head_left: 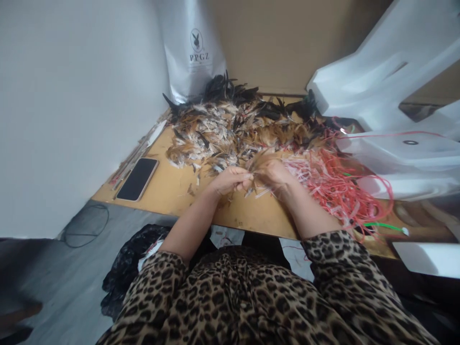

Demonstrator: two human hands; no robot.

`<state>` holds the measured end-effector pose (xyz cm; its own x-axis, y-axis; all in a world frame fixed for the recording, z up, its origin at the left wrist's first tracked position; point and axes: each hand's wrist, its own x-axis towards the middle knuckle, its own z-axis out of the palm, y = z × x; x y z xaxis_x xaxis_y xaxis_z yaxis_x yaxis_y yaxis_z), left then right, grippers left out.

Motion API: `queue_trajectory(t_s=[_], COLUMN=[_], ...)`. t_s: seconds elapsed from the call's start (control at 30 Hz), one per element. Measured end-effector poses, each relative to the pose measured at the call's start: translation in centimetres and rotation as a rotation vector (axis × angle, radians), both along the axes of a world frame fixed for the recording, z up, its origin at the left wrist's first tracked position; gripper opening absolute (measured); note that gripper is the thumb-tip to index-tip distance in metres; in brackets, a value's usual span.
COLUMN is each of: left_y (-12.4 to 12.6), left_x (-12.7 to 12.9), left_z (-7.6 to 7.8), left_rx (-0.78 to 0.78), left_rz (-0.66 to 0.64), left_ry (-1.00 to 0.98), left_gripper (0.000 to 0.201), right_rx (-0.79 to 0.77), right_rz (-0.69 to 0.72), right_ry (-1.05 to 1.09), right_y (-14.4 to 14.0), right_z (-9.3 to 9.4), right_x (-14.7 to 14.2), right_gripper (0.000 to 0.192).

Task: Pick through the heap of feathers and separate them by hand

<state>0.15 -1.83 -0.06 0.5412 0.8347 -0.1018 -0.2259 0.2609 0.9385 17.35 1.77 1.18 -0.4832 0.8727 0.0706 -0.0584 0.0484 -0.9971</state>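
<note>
Over the front of the wooden table, my left hand (233, 180) pinches the lower end of a small bunch of brown feathers (264, 158). My right hand (276, 175) is closed round the same bunch, its fingers partly hidden and a little blurred. Just beyond both hands spreads a large pile of feathers (215, 129), brown and white in front, black at the back. Close to my right forearm lies a tangle of red and pink plastic strings (338, 182).
A dark-screened phone (138, 179) lies on the table (172, 187) at the left. Behind the feathers stands a silver bag (194, 72) with a rabbit logo. White machine parts (402, 148) take up the right side. A black plastic bag (129, 263) rests below the table's front edge.
</note>
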Motion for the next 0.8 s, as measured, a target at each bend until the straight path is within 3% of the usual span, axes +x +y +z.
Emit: queue_trajectory(t_s=[0.1, 0.2, 0.43, 0.6, 0.8], left_y=[0.0, 0.0, -0.1, 0.7, 1.2], left_x=[0.0, 0.2, 0.6, 0.6, 0.1], left_z=[-0.5, -0.8, -0.5, -0.6, -0.7], left_rx=[-0.118, -0.218, -0.353, -0.323, -0.081], left_rz=[-0.02, -0.035, -0.048, 0.042, 0.202], left_ry=[-0.226, -0.356, -0.413, -0.305, 0.032], left_gripper=[0.028, 0.018, 0.009, 0.011, 0.019], right_rx=[-0.11, -0.121, -0.007, 0.033, -0.002], right_rz=[-0.078, -0.115, -0.128, -0.247, -0.316], right_ry=[0.174, 0.245, 0.135, -0.02, -0.106], right_y=[-0.9, -1.2, -1.2, -1.0, -0.1], right_z=[-0.2, -0.4, 0.0, 0.8, -0.1], right_x=[-1.6, -2.4, -2.0, -1.4, -0.8], right_gripper=[0.025, 0.026, 0.027, 0.033, 0.034])
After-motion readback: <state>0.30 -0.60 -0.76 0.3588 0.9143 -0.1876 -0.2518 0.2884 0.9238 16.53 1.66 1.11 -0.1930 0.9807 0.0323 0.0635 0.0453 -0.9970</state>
